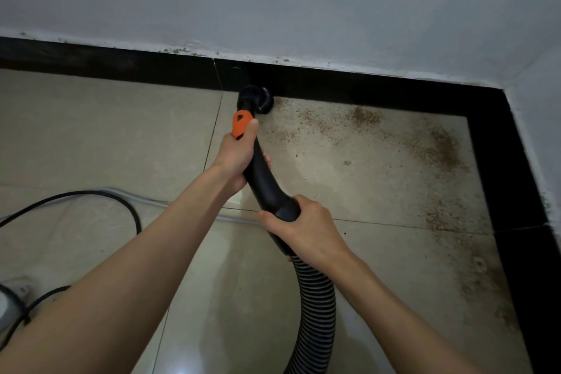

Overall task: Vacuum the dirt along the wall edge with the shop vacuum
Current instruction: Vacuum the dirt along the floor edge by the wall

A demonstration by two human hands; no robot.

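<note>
While both hands grip the wand, left hand (235,158) by the orange collar, right hand (303,222) at the hose cuff, we've got the nozzle (262,99) at the baseboard (364,86); dirt (437,146) rightward into the corner remains.

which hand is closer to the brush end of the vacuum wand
The left hand, gripping just below the orange collar; the right hand grips farther back, by the ribbed hose.

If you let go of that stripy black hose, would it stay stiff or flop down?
Probably flop. The ribbed hose already bends in a curve below the right hand, so it looks bendy. The smooth black wand that the left hand grips looks rigid and would likely keep its shape.
</note>
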